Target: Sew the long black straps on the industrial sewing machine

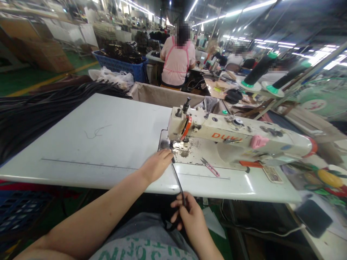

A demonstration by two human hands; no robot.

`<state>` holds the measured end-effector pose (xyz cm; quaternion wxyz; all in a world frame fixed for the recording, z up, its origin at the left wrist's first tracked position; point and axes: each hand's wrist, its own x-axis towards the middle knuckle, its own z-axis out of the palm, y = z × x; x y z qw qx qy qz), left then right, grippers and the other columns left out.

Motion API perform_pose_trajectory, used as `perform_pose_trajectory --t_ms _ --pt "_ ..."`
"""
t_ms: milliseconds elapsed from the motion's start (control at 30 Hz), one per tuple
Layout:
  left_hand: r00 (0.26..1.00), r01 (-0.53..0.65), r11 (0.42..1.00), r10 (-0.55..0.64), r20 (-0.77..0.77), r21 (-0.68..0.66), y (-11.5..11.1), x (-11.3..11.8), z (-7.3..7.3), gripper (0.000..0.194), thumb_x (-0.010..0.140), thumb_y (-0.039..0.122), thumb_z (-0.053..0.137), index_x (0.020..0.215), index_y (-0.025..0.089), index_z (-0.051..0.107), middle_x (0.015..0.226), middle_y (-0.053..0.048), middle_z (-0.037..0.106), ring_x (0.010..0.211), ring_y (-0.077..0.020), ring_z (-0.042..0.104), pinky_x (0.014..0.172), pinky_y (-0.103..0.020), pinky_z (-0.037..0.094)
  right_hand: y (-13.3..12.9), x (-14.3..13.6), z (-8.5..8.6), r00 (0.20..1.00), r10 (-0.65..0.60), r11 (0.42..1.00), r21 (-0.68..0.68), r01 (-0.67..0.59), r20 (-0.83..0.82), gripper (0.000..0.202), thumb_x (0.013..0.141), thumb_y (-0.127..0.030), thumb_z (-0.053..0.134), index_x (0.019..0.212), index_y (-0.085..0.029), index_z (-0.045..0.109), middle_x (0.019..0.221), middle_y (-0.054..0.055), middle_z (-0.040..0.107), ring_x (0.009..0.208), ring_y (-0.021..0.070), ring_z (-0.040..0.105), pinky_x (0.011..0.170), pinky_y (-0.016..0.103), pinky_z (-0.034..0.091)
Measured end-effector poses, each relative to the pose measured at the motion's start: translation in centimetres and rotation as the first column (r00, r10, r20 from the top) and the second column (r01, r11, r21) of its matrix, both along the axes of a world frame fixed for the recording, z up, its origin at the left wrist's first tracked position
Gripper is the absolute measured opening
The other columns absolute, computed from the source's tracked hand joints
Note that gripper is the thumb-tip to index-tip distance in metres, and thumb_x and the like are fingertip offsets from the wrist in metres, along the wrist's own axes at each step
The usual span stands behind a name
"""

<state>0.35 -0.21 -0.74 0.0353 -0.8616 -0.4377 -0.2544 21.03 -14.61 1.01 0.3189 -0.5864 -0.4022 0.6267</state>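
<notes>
A narrow black strip [177,177] runs from beneath the needle area of the sewing machine [206,126] over the table's front edge. My left hand [158,164] rests on the table just in front of the presser foot. Its fingers are together on the strip's far end, and the thumb is hidden. Below the table edge, my right hand [191,215] is closed round the strip, with the thumb and fingers pinching it. More black material hangs under that hand, partly hidden. Pink-handled thread snips [210,167] lie on the machine bed to the right.
The white sewing table [108,144] bears a printed ruler line and a loose thread [97,133]. A heap of black strips [40,112] lies left. Behind stand a cloth-lined bin [165,94], a blue crate [121,66] and a seated co-worker [177,61]. Thread cones [260,70] stand right.
</notes>
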Motion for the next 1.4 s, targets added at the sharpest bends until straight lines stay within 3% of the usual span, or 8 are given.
perform_pose_trajectory --t_ms 100,267,367,500,667,800,1233,1400 --pt "1.0 -0.002 1.0 0.002 -0.003 -0.006 0.0 0.0 0.2 0.022 0.105 0.019 0.047 0.118 0.015 0.064 0.129 -0.013 0.066 0.124 -0.0261 0.063 0.111 -0.044 0.053 0.0 -0.1 0.4 0.991 0.061 0.996 0.07 -0.053 -0.118 0.022 0.086 -0.041 0.07 0.094 -0.022 0.061 0.094 0.006 0.077 0.076 0.0199 0.073 0.053 0.023 0.051" --pt "1.0 -0.003 1.0 0.003 0.017 -0.007 -0.2 0.0 0.8 0.022 0.104 0.016 0.047 0.116 0.016 0.065 0.129 -0.014 0.066 0.12 -0.0253 0.065 0.108 -0.044 0.055 -0.4 0.0 1.0 0.958 0.176 0.941 0.246 -0.231 0.228 0.024 0.091 -0.04 0.067 0.088 -0.019 0.077 0.078 0.006 0.077 0.08 0.0235 0.07 0.079 0.034 0.053" --pt "1.0 -0.005 1.0 0.006 0.025 -0.01 -0.3 0.0 0.8 0.02 0.103 0.017 0.048 0.115 0.017 0.065 0.128 -0.013 0.066 0.12 -0.0246 0.065 0.108 -0.043 0.056 -0.5 -0.2 0.8 0.958 0.154 0.963 0.179 -0.2 0.241 0.022 0.089 -0.036 0.065 0.101 -0.019 0.073 0.063 0.001 0.071 0.062 0.0189 0.064 0.065 0.029 0.048" --pt "1.0 -0.006 1.0 0.006 0.008 -0.01 -0.3 0.0 0.8 0.02 0.103 0.018 0.05 0.117 0.016 0.064 0.129 -0.013 0.066 0.122 -0.0257 0.065 0.109 -0.043 0.055 -0.3 -0.5 1.4 0.985 0.168 0.984 0.049 -0.17 0.035 0.025 0.089 -0.043 0.067 0.1 -0.02 0.066 0.063 -0.002 0.069 0.051 0.0132 0.05 0.052 0.023 0.038" --pt "1.0 0.018 1.0 -0.017 0.023 -0.015 -0.3 0.0 1.3 0.018 0.101 0.016 0.052 0.113 0.016 0.066 0.127 -0.014 0.067 0.12 -0.0259 0.066 0.108 -0.042 0.055 -0.4 -0.1 2.8 0.957 0.275 0.957 0.124 -0.264 -0.089 0.045 0.094 -0.057 0.065 0.073 -0.018 0.073 0.071 0.002 0.067 0.071 0.0166 0.057 0.069 0.027 0.043" --pt "1.0 0.01 1.0 -0.01 0.016 -0.002 -0.5 0.0 1.4 0.019 0.103 0.018 0.05 0.113 0.015 0.066 0.126 -0.014 0.068 0.117 -0.0259 0.067 0.106 -0.043 0.056 -0.8 0.6 3.3 0.968 0.244 0.954 0.192 -0.23 -0.053 0.049 0.095 -0.061 0.064 0.073 -0.02 0.077 0.077 0.002 0.064 0.078 0.0182 0.058 0.08 0.029 0.044" --pt "1.0 0.01 1.0 -0.01 0.022 -0.018 -0.7 -0.2 1.1 0.023 0.104 0.016 0.046 0.114 0.017 0.066 0.125 -0.014 0.067 0.118 -0.0259 0.067 0.107 -0.044 0.057 -0.8 0.1 3.3 0.957 0.29 0.927 0.25 -0.279 -0.007 0.051 0.096 -0.064 0.062 0.074 -0.022 0.081 0.076 0.003 0.064 0.077 0.0193 0.061 0.08 0.031 0.047" --pt "0.999 0.035 0.997 -0.033 0.028 -0.075 -0.2 -0.1 0.6 0.027 0.103 0.014 0.044 0.124 0.017 0.061 0.128 -0.013 0.065 0.133 -0.0271 0.058 0.114 -0.046 0.052 -0.8 0.2 2.1 0.952 0.306 0.921 0.255 -0.296 0.003 0.052 0.095 -0.065 0.062 0.074 -0.022 0.083 0.075 0.004 0.065 0.077 0.0197 0.062 0.078 0.031 0.047"
